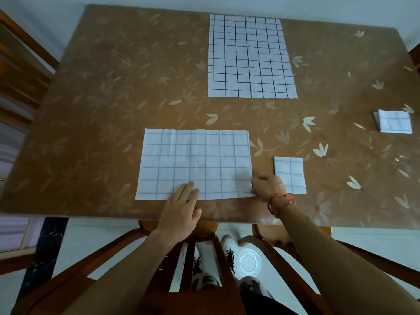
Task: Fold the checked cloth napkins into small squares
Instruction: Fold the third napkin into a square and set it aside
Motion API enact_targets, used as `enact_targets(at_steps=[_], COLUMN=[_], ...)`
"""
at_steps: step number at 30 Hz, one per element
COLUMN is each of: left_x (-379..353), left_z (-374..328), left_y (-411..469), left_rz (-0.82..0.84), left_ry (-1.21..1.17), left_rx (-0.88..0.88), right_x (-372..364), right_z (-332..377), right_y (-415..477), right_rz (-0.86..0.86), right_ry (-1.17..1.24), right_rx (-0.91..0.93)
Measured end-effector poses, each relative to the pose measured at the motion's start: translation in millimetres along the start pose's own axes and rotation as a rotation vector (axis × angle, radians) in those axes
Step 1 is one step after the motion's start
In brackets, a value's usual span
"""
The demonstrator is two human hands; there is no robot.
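Note:
A white checked napkin (195, 163), folded into a wide rectangle, lies near the table's front edge. My left hand (181, 205) rests flat on its near edge with straight fingers. My right hand (268, 186) pinches the napkin's near right corner. Just right of that hand sits a napkin folded into a small square (289, 171). A larger unfolded checked napkin (250, 57) lies flat at the far side of the table. Another small folded square napkin (393, 121) sits at the right edge.
The brown table (102, 98) has a floral cover. Wooden chairs stand at the near edge (204, 237), at the left (20, 64) and at the far right. A white plate (248, 262) lies on the floor below, beside my shoes.

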State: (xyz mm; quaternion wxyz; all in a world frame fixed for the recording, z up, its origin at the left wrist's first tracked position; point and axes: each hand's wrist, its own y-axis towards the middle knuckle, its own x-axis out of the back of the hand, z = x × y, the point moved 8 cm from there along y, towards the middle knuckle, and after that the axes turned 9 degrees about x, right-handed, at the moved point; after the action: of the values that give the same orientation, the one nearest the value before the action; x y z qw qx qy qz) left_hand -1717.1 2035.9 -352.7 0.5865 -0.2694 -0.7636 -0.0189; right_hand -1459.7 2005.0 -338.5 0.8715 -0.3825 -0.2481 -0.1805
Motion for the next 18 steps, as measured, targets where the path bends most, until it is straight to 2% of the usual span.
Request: enact_targets(at_steps=[12, 18], left_x=[-1, 2], left_z=[-1, -2], left_y=[-1, -1], left_rz=[0.006, 0.001], left_ry=[-0.015, -0.038], left_rx=[0.022, 0.035], right_x=[-1, -7], right_z=[-11, 16], right_y=[23, 17], right_rz=[-0.027, 0.015], right_ry=[0.262, 0.133], right_rx=[-0.054, 0.093])
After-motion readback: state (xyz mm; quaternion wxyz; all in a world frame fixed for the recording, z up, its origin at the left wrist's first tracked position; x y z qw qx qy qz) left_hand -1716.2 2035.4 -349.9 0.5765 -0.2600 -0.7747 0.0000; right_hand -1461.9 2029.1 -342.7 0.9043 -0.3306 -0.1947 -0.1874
